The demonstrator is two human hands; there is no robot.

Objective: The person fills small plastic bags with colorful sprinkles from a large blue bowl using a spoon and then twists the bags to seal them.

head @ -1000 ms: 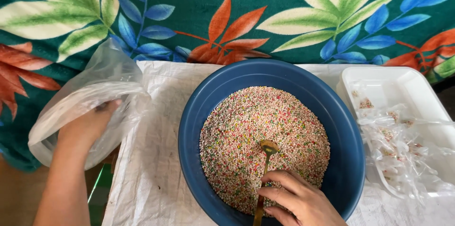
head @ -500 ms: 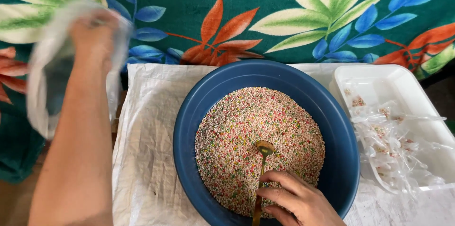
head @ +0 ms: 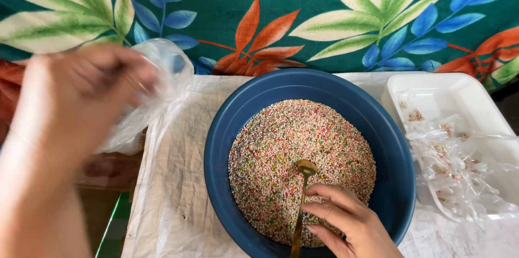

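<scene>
A big blue bowl (head: 389, 144) stands on a white woven sheet (head: 173, 182) and holds a heap of small multicoloured beads (head: 292, 150). My right hand (head: 348, 225) rests on the beads at the bowl's near side and grips a thin gold spoon (head: 303, 193), whose scoop lies on the heap. My left hand (head: 75, 101), blurred, is raised at the left of the bowl and clutches a clear plastic bag (head: 157, 85) that hangs over the sheet's left edge.
A white plastic tray (head: 459, 90) sits right of the bowl with several small clear bags (head: 459, 166) in it, some holding a few beads. A leaf-patterned cloth (head: 303, 14) hangs behind. Left of the sheet the surface drops to darker ground.
My left hand swung the plastic bag up from the lower left and now brings it down toward the bowl's left rim. My right hand and the spoon barely moved.
</scene>
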